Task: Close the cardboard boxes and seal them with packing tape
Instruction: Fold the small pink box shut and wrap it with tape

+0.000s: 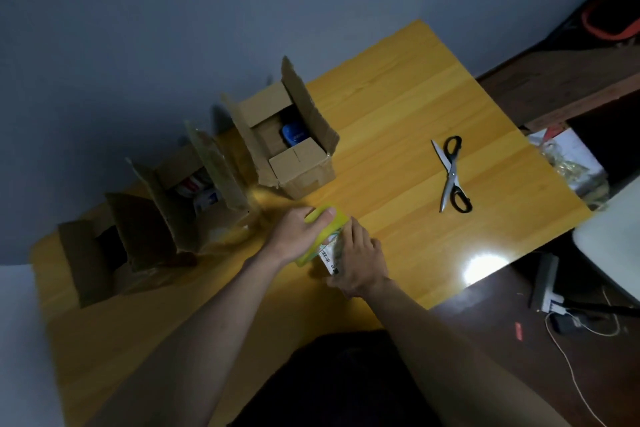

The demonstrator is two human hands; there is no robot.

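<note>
At centre frame my left hand (294, 232) gripped the tape roll (322, 236); my right hand (360, 263) pinched its wrapper (329, 255). Three boxes (294, 146) gaped upper left; tearing carelessly risked losing the tape's end.

Three open cardboard boxes (291, 146) lined along table's (398, 107) far-left edge, flaps raised, scissors (452, 173) lying mid-right, bare wood between, leftmost box probably blurred.
</note>
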